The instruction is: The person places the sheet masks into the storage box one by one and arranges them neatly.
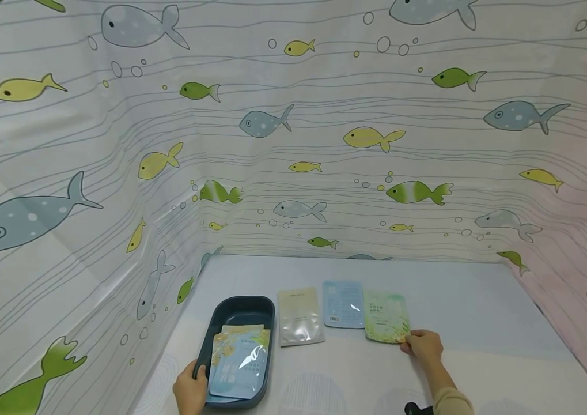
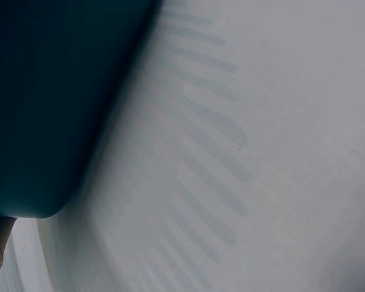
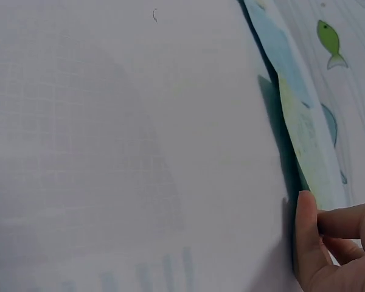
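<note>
My left hand (image 1: pixel 190 390) grips the left rim of a dark blue oblong bin (image 1: pixel 249 308). Inside the bin lies a small pile of sheet mask packets, with a light blue one (image 1: pixel 243 366) on top. Between thumb and fingers, my right hand (image 1: pixel 426 347) pinches the lower right corner of a green sheet mask packet (image 1: pixel 386 316). In the right wrist view that green packet (image 3: pixel 310 152) is seen edge-on, its corner between thumb and fingers. The left wrist view shows the bin's dark outer wall (image 2: pixel 55 109) with part of a finger at its lower edge.
A cream packet (image 1: pixel 300 317) lies just right of the bin. Beside it, a blue packet (image 1: pixel 343 304) adjoins the green one. All are on a pale patterned tabletop (image 1: pixel 345 374). A fish-print curtain (image 1: pixel 324 144) encloses the back and sides. Something black (image 1: pixel 415 409) shows at the right forearm.
</note>
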`<state>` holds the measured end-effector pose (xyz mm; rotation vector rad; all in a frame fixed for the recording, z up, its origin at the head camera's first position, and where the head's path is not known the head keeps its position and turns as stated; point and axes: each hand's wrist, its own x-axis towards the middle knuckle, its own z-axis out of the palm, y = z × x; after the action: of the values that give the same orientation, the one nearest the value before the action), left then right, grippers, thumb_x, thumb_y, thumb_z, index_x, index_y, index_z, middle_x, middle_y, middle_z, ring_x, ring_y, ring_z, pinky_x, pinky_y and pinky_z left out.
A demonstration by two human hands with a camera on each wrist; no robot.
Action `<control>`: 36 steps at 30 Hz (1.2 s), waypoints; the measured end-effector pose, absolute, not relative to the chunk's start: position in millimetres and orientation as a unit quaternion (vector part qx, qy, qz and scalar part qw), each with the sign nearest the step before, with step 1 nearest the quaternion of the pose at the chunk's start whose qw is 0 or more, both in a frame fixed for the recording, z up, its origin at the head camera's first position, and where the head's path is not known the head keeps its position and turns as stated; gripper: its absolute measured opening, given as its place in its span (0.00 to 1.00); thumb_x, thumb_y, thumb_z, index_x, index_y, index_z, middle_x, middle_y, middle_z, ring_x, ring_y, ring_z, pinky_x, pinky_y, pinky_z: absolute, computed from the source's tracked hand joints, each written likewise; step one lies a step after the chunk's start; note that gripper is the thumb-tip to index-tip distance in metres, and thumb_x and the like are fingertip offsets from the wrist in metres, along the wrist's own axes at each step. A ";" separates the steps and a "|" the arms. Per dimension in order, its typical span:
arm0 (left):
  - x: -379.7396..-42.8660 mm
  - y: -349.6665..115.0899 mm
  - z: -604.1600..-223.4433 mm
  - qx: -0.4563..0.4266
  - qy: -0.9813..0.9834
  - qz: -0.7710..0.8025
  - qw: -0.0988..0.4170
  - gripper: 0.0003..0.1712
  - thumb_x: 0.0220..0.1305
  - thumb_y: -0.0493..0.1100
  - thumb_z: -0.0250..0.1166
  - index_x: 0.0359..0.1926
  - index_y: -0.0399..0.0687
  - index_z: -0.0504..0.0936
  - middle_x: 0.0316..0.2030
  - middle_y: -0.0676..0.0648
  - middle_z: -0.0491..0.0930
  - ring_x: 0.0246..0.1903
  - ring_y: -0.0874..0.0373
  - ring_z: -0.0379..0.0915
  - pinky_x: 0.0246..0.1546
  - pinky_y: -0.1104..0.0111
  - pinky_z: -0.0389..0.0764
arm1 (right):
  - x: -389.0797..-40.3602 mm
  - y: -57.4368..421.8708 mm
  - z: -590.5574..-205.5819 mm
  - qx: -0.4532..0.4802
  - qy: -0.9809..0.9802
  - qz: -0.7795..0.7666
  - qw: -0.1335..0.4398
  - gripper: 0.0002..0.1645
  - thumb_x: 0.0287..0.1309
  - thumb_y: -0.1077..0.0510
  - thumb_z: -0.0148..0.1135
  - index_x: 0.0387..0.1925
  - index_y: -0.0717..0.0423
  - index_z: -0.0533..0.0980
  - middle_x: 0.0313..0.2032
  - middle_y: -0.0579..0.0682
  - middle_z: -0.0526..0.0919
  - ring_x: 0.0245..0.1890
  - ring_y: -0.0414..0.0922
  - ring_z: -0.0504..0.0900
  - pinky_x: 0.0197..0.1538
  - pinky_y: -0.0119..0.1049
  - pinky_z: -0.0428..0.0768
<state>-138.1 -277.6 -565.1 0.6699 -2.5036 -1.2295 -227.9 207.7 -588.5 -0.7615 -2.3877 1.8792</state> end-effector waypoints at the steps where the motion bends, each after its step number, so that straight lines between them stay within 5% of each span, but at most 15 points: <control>1: -138.0 -277.6 -565.0 0.233 -0.864 -0.426 0.134 0.13 0.60 0.30 0.49 0.41 0.19 0.71 0.37 0.24 0.74 0.36 0.35 0.72 0.37 0.46 0.72 | -226.8 208.3 -588.2 -0.240 -0.758 0.607 0.004 0.22 0.48 0.69 0.54 0.45 0.80 0.67 0.16 0.53 0.80 0.16 0.44 0.81 0.22 0.33 0.78; 18: -138.3 -279.2 -565.1 0.234 -0.865 -0.426 0.126 0.13 0.60 0.30 0.49 0.40 0.19 0.71 0.36 0.25 0.75 0.34 0.38 0.73 0.34 0.47 0.73 | -217.8 212.3 -588.8 -0.227 -0.697 0.680 -0.002 0.23 0.46 0.75 0.46 0.47 0.84 0.63 0.35 0.72 0.72 0.19 0.43 0.80 0.28 0.32 0.79; 26: -138.4 -279.3 -564.9 0.239 -0.863 -0.429 0.121 0.14 0.60 0.31 0.49 0.41 0.19 0.71 0.38 0.24 0.73 0.37 0.35 0.72 0.36 0.46 0.73 | -214.6 210.2 -582.3 -0.220 -0.692 0.688 0.012 0.23 0.46 0.77 0.45 0.47 0.85 0.63 0.34 0.69 0.73 0.20 0.44 0.81 0.28 0.32 0.79; 36: -138.2 -279.0 -563.9 0.242 -0.861 -0.432 0.115 0.16 0.61 0.31 0.48 0.45 0.17 0.69 0.41 0.22 0.71 0.41 0.32 0.70 0.39 0.45 0.72 | -212.3 194.7 -567.2 -0.185 -0.669 0.719 0.033 0.20 0.47 0.77 0.49 0.44 0.87 0.64 0.24 0.55 0.78 0.20 0.44 0.81 0.28 0.33 0.80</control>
<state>-138.2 -279.0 -563.9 0.7101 -2.5236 -1.2665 -212.3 194.7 -567.2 -0.5703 -2.0584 2.2123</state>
